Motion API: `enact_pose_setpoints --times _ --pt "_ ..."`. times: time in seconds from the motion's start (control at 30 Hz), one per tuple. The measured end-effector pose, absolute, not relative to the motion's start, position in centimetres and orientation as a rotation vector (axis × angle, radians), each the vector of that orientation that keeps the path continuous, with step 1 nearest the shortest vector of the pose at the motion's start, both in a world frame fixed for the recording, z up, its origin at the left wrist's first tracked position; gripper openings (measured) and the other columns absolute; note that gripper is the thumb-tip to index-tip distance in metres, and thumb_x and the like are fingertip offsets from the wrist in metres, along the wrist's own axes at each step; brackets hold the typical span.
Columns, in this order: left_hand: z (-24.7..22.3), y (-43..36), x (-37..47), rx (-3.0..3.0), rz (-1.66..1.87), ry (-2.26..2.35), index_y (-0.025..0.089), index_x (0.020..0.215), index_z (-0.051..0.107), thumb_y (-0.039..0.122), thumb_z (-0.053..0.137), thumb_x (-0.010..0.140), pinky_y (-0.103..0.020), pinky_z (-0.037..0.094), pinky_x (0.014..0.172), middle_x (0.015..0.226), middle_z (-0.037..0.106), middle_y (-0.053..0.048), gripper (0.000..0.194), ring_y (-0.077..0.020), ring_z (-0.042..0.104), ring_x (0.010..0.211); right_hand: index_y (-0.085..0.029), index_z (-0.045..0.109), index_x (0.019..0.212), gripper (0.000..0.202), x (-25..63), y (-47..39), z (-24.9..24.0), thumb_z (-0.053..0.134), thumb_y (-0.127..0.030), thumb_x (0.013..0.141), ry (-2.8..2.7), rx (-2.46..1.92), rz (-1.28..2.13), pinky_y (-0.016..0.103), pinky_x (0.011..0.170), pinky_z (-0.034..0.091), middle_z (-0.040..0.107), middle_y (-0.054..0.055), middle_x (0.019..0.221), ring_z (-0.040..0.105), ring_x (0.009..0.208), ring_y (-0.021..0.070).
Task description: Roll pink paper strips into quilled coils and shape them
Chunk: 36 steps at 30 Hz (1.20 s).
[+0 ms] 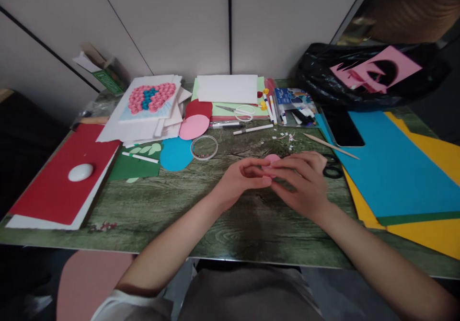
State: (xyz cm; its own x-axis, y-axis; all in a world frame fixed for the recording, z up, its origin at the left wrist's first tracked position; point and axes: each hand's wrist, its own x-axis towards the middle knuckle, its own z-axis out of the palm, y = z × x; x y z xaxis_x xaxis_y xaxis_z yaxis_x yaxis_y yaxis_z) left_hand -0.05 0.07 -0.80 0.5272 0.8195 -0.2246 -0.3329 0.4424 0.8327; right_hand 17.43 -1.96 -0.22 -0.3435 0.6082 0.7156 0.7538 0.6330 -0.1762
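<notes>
Between my two hands is a small pink paper piece [273, 158], partly hidden by the fingers; its full shape does not show. My left hand [241, 176] pinches it from the left with thumb and fingers. From the right, my right hand [304, 179] closes its fingertips on the same paper. Both hands are just above the table. Black-handled scissors [333, 167] lie beside my right hand, their blades hidden. A wooden stick [330, 146] with a pointed end rests behind it. White paper scraps [290, 140] are scattered beyond the hands.
At the back left, a sheet with pink and blue paper roses [153, 97] tops a white stack. White scissors [237, 111], a tape roll [204, 147] and markers lie mid-table. To the right are a phone [343, 127], blue paper [406, 167] and a black bag [316, 79].
</notes>
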Motion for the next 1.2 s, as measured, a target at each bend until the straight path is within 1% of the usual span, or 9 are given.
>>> enact_pose_setpoints --times 0.17,0.4,0.5,0.6,0.7,0.8,0.93,1.03,1.2 --pt "-0.79 -0.09 0.13 0.859 0.804 0.681 0.019 0.098 0.066 0.018 0.077 0.062 -0.031 0.045 0.083 0.089 0.068 -0.003 0.038 -0.0117 0.060 0.083 -0.029 0.066 0.092 0.022 17.58 -1.75 -0.61 0.071 -0.023 0.071 -2.071 -1.045 -0.260 0.040 0.082 0.038 0.068 -0.002 0.089 0.054 0.088 0.0193" --pt "-0.96 -0.01 0.11 0.849 0.815 0.664 0.019 0.099 0.065 0.018 0.076 0.063 -0.030 0.045 0.083 0.084 0.069 -0.001 0.038 -0.0110 0.062 0.079 -0.029 0.064 0.088 0.020 17.63 -1.73 -0.34 0.072 -0.022 0.071 -2.062 -1.053 -0.246 0.040 0.081 0.039 0.069 -0.003 0.087 0.055 0.086 0.0200" --pt "-0.81 0.00 0.07 0.857 0.809 0.698 0.018 0.098 0.066 0.019 0.077 0.062 -0.032 0.045 0.083 0.082 0.069 -0.001 0.038 -0.0124 0.063 0.078 -0.031 0.064 0.090 0.020 17.70 -1.75 -0.35 0.070 -0.024 0.073 -2.075 -1.060 -0.252 0.041 0.081 0.039 0.069 -0.003 0.089 0.055 0.088 0.0203" --pt "-0.73 -0.04 0.08 0.855 0.812 0.709 0.018 0.096 0.066 0.019 0.078 0.060 -0.033 0.046 0.082 0.080 0.069 -0.001 0.038 -0.0124 0.063 0.075 -0.032 0.063 0.095 0.023 17.74 -1.81 -0.44 0.069 -0.025 0.074 -2.082 -1.068 -0.253 0.041 0.082 0.039 0.068 -0.003 0.091 0.055 0.090 0.0204" --pt "-0.82 -0.07 0.14 0.863 0.833 0.705 0.019 0.095 0.066 0.019 0.078 0.060 -0.031 0.046 0.078 0.076 0.068 0.001 0.037 -0.0112 0.062 0.072 -0.031 0.062 0.095 0.024 17.68 -1.91 -0.38 0.070 -0.025 0.073 -2.081 -1.072 -0.251 0.041 0.082 0.039 0.069 -0.003 0.090 0.056 0.089 0.0202" --pt "-0.89 -0.09 0.19 0.880 0.846 0.685 0.020 0.095 0.066 0.017 0.078 0.059 -0.028 0.046 0.076 0.074 0.066 0.002 0.038 -0.0094 0.060 0.070 -0.031 0.062 0.090 0.021 17.61 -1.98 -0.25 0.071 -0.024 0.072 -2.080 -1.060 -0.262 0.042 0.083 0.038 0.069 -0.004 0.088 0.055 0.088 0.0202" --pt "-0.74 -0.10 0.16 0.865 0.824 0.664 0.019 0.097 0.066 0.016 0.077 0.060 -0.028 0.045 0.078 0.078 0.068 0.001 0.039 -0.0102 0.061 0.075 -0.032 0.062 0.089 0.019 17.66 -1.98 -0.35 0.070 -0.024 0.073 -2.073 -1.060 -0.253 0.041 0.084 0.038 0.069 -0.005 0.087 0.055 0.088 0.0198" --pt "-0.65 -0.06 0.04 0.840 0.824 0.652 0.019 0.098 0.066 0.016 0.075 0.064 -0.029 0.045 0.082 0.084 0.069 -0.001 0.035 -0.0112 0.062 0.079 -0.032 0.062 0.091 0.019 17.76 -1.93 -0.49 0.068 -0.025 0.075 -2.058 -1.057 -0.229 0.041 0.085 0.037 0.068 -0.005 0.088 0.055 0.089 0.0191" --pt "-0.80 -0.05 -0.06 0.848 0.842 0.650 0.020 0.098 0.065 0.016 0.073 0.066 -0.029 0.044 0.085 0.085 0.071 -0.001 0.033 -0.0109 0.064 0.080 -0.030 0.062 0.088 0.017 17.60 -1.90 -0.35 0.069 -0.024 0.074 -2.042 -1.073 -0.217 0.040 0.084 0.037 0.068 -0.004 0.087 0.055 0.088 0.0191"
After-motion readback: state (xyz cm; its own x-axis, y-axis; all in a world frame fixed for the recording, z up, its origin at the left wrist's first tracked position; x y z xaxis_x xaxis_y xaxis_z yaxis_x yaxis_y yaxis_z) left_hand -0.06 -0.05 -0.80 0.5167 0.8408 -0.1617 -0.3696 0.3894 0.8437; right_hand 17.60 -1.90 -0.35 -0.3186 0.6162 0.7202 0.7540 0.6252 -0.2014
